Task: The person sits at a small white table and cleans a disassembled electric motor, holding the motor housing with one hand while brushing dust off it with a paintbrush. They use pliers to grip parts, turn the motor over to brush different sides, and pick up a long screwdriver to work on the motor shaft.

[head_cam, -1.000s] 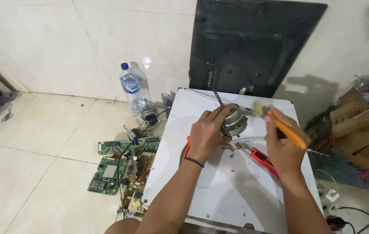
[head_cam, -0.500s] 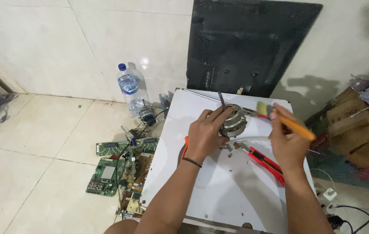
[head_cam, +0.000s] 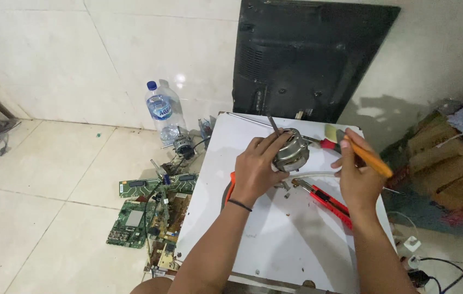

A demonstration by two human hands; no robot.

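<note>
The left hand (head_cam: 256,169) clasped the motor (head_cam: 291,151), likely heavy, rigid, slick metal, best gripped round its body; beside it, the right hand (head_cam: 355,177) pinched a brush (head_cam: 357,149).

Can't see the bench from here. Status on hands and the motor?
Left hand gripping grey motor on white panel. Right hand holding orange-handled brush beside it. Red utility knife lies under right hand.

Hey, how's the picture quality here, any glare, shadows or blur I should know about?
Head view: a bright glare spot on the glossy wall tiles above the bottle; soft shadows of the arms on the white board, a darker one on the wall right of the black panel; the motor under the left hand is fairly sharp, the brush in the right hand slightly soft.
</note>
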